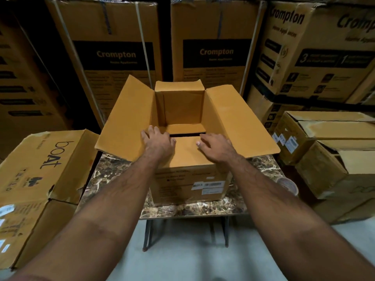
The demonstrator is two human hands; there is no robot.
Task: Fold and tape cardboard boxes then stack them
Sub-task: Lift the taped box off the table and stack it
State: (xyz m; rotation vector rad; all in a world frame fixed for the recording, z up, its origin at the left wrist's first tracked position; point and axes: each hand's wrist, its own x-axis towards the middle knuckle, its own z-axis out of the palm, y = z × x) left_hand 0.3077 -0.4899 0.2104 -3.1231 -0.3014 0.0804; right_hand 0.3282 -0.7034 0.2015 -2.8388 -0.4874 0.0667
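Left grip [157,139]: released, flat on near flap [186,151], pressing inward.
Right grip [215,146]: released, same flap, steadying fold.
Box [182,179]: on table [113,171], side flaps splayed.
Tape roll [287,184]: right of box, for sealing.

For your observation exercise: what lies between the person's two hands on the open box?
In the head view, only bare cardboard of the near flap lies between the left hand and the right hand.
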